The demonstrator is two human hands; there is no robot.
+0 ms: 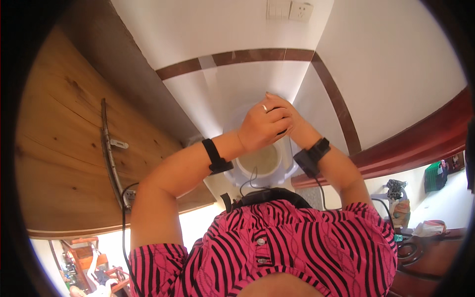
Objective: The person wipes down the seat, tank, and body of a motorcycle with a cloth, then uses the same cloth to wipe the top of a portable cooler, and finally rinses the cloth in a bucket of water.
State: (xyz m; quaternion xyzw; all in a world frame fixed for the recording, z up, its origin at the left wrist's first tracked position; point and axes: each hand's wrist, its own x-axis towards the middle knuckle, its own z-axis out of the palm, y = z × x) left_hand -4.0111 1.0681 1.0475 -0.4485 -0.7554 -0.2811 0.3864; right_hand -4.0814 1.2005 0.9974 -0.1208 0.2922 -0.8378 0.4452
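Observation:
In front of my chest my two hands are clasped together. My left hand (264, 126), with a ring on one finger, is closed with its fingers bent over my right hand (286, 108). Most of my right hand's fingers are hidden behind it. Small dark patches show between the fingers; I cannot tell whether they are shadow or an object. Below the hands is a pale round tub (280, 166) with whitish-beige contents and a light bluish rim. Each wrist wears a black strapped device, the left one (215, 156) and the right one (311, 157), with thin cables running down.
A wooden door (64, 133) with a metal bolt and handle stands on the left. White tiled walls (232, 94) with a brown band meet in a corner ahead, with a switch and socket plate (289, 10) above. A red curtain-like strip (396, 156) crosses the right side.

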